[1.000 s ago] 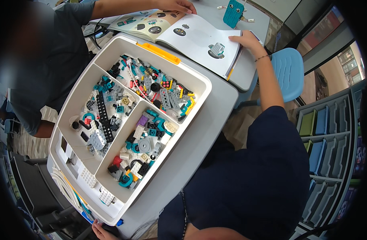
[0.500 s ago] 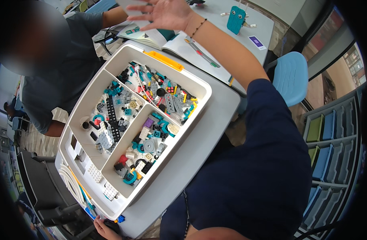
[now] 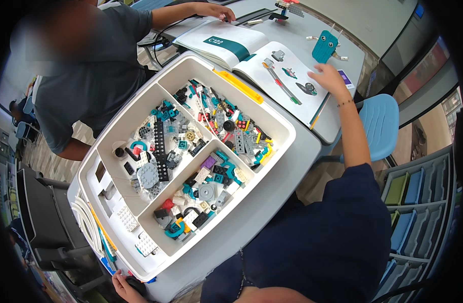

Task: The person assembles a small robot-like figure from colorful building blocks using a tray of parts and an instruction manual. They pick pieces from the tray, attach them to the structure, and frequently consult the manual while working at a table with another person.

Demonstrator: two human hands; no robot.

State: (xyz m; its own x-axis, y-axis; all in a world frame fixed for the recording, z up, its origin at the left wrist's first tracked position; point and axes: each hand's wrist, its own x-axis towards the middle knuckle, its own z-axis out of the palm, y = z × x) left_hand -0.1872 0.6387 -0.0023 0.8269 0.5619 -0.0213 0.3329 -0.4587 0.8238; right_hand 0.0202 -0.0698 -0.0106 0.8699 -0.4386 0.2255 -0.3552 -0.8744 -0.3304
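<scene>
My right hand [image 3: 331,82] is stretched out to the far right, over the edge of the open picture book [image 3: 272,83]. Its fingers are apart and hold nothing. Just beyond it stands a teal brick-built figure [image 3: 325,47] with eyes and white arms. At the lower left, my left hand [image 3: 124,289] is beside the near corner of a white sorting tray [image 3: 261,174], its fingers bent around a rounded black object [image 3: 136,284], partly hidden. Small building bricks in teal, black, grey, red and yellow fill the tray's compartments, with a grey round plate [image 3: 147,175] among them.
Another person [image 3: 97,76] sits to the left, one hand [image 3: 216,11] on the table behind the book. White cables [image 3: 85,222] lie along the tray's left side. A light blue chair [image 3: 378,129] and a rack of drawers [image 3: 418,202] are at the right.
My right hand has come down from a raised, spread position to the book's right edge. The other person's arm now reaches across behind the book. The view has shifted, showing more of the pages.
</scene>
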